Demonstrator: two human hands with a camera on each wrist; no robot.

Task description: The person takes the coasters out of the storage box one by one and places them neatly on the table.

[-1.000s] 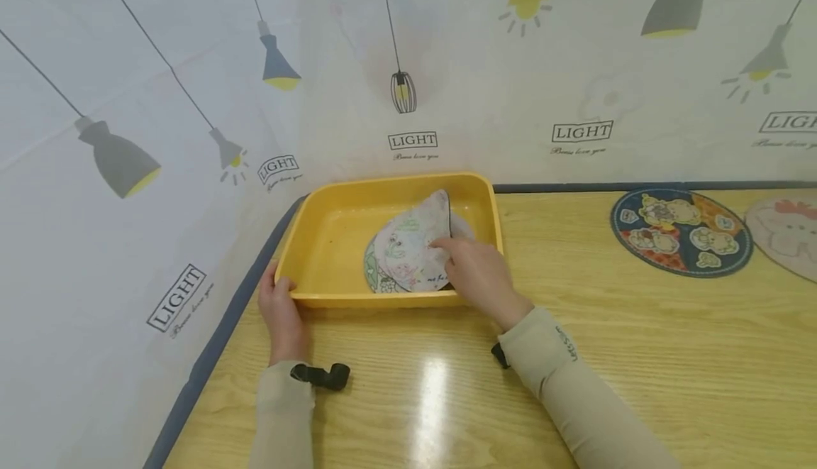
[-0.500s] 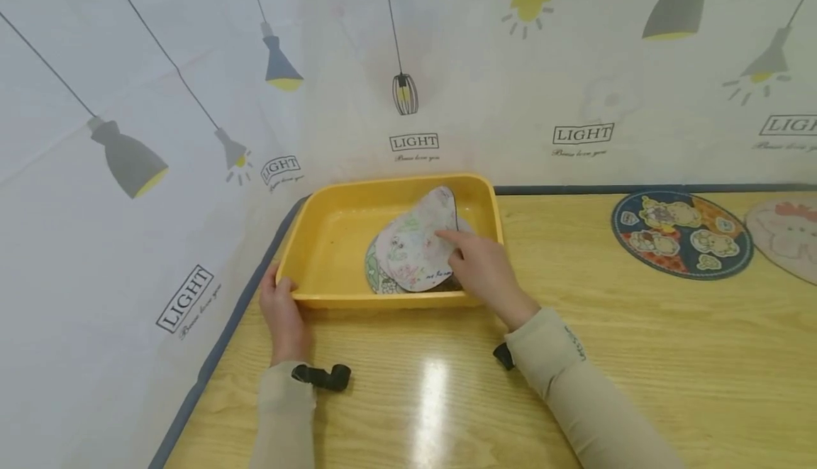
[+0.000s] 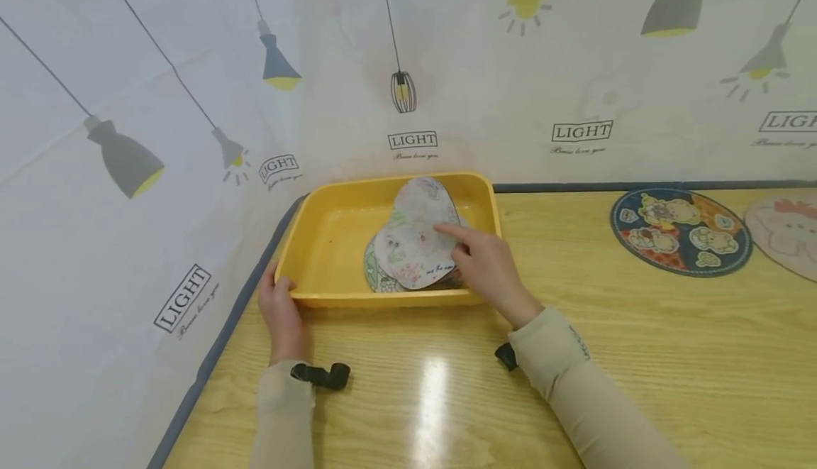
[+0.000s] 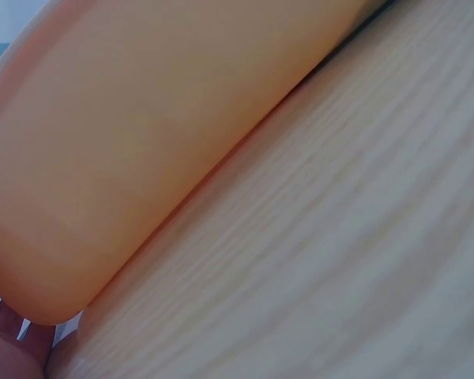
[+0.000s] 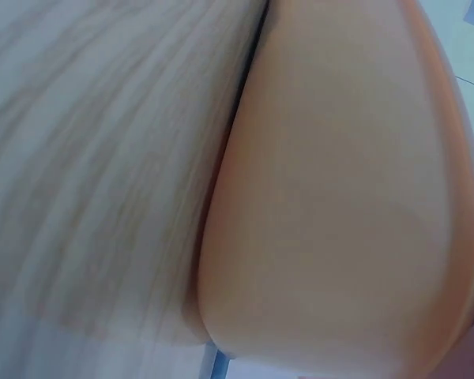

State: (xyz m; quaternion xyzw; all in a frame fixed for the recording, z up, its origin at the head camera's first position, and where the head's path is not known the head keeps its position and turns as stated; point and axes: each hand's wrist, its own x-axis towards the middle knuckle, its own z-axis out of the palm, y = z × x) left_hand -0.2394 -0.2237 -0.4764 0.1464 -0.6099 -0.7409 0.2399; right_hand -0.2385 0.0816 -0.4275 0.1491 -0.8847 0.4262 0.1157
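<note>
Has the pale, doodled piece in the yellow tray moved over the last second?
Yes. In the head view, the pale piece has its top edge shifted away from the person and leftward, up to the far rim of the yellow tray.

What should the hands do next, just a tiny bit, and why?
Maybe the right hand should press the pale mat flatter. The fingers reach over it, and its outline looks wavy, unlike that of the blue mat, so it may be bent. The left hand holds the yellow tray.
</note>
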